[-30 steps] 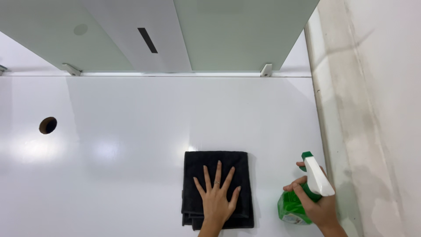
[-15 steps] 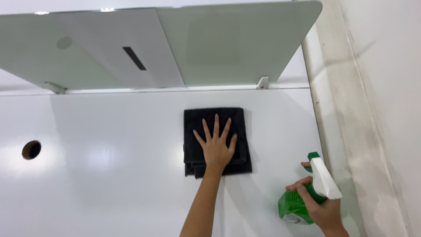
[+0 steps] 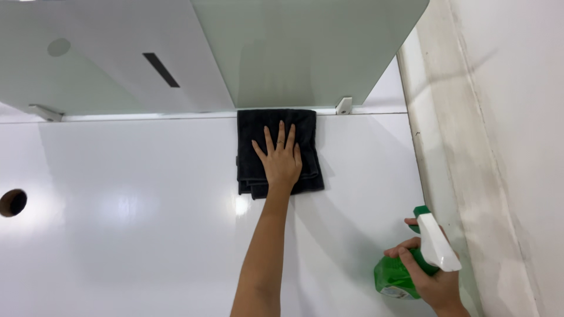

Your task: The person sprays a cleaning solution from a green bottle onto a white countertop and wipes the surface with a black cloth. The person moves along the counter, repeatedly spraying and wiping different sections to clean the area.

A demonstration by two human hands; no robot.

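My left hand (image 3: pixel 281 158) lies flat, fingers spread, on a folded black cloth (image 3: pixel 254 135) that rests on the glossy white desk top (image 3: pixel 129 205). The cloth's far edge touches the base of the frosted glass divider (image 3: pixel 305 53). My right hand (image 3: pixel 432 279) grips a green spray bottle (image 3: pixel 395 276) with a white trigger head, low at the right near the wall.
A round cable hole (image 3: pixel 13 202) sits at the desk's left edge. A white bracket (image 3: pixel 343 105) and another bracket (image 3: pixel 44 113) hold the divider panels. A pale wall (image 3: pixel 499 147) runs along the right side.
My left hand has pushed the black cloth away from me, from the desk's near part up to the divider. The right hand with the bottle stayed low at the right.
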